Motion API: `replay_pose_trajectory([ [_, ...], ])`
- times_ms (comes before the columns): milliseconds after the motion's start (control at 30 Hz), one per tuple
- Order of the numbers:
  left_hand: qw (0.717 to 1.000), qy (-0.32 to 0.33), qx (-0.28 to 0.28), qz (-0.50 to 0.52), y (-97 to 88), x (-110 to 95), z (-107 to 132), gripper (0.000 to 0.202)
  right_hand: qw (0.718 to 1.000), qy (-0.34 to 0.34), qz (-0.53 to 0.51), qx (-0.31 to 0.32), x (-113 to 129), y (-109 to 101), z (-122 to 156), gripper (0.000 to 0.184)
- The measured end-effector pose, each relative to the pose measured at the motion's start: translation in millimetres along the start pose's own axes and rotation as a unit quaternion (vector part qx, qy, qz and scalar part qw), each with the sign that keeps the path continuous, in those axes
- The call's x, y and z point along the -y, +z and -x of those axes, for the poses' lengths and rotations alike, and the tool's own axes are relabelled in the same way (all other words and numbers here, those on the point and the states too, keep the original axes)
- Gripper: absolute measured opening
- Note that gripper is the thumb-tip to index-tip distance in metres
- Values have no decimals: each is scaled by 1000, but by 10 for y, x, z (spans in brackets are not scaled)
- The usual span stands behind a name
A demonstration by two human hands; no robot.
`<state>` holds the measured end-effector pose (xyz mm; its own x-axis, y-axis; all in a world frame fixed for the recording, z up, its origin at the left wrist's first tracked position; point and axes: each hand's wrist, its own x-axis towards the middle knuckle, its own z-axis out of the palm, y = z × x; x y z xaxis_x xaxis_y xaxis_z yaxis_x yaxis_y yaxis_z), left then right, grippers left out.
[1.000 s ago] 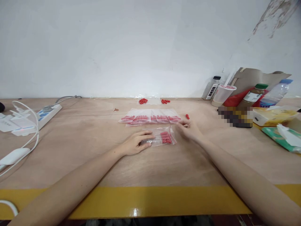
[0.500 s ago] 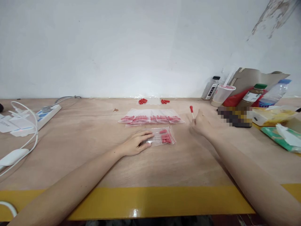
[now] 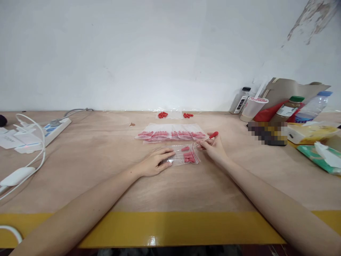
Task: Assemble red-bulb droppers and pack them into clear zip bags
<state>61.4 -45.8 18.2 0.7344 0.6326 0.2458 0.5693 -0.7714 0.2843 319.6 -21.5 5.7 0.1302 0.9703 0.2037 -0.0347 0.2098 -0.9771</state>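
Note:
My left hand [image 3: 157, 162] lies with its fingers stretched out over the left end of a clear zip bag [image 3: 177, 160]. Inside that bag several red rubber bulbs [image 3: 188, 156] lie near its red-striped right end. My right hand [image 3: 213, 148] pinches a dropper [image 3: 213, 135] whose red bulb points up and to the right. The dropper's thin pale stem runs down toward the bag's striped end; whether its tip touches the bag I cannot tell. Behind both hands lies a row of zip bags [image 3: 170, 131] with red bulbs in them.
Two small groups of red bulbs [image 3: 162, 115] lie by the wall with clear plastic between them. A power strip [image 3: 57, 131] and white cables stand left. On the right are a cup [image 3: 254, 108], bottles [image 3: 289, 108], a bag and a green tissue pack [image 3: 317, 156].
My right hand has moved left with the dropper, up to the right end of the bag, and the dropper now tilts. My left hand has stayed on the bag.

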Motion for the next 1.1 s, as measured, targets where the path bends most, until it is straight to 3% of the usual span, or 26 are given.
replay_pose_trajectory([
  [233, 1000, 0, 1, 1, 4, 1, -5, 43, 986, 121, -88, 71, 70, -71, -12, 34],
  [367, 1000, 4, -2, -1, 7, 8, -2, 42, 987, 118, -105, 24, 35, -139, -61, 35],
  [533, 1000, -1, -2, 3, -1, -2, -1, 43, 986, 127, -102, 44, 3, -115, -41, 15],
  [700, 1000, -18, -12, 22, -20, -27, 7, 50, 987, 116, -96, 61, 2, -87, 13, 28],
  [867, 999, -23, -10, 28, -29, -38, 9, 51, 986, 117, -39, 115, 22, -88, 59, 26],
  [1100, 999, -16, -15, 25, -26, -31, 7, 51, 983, 11, 136, 123, 46, -1, 90, 21],
])
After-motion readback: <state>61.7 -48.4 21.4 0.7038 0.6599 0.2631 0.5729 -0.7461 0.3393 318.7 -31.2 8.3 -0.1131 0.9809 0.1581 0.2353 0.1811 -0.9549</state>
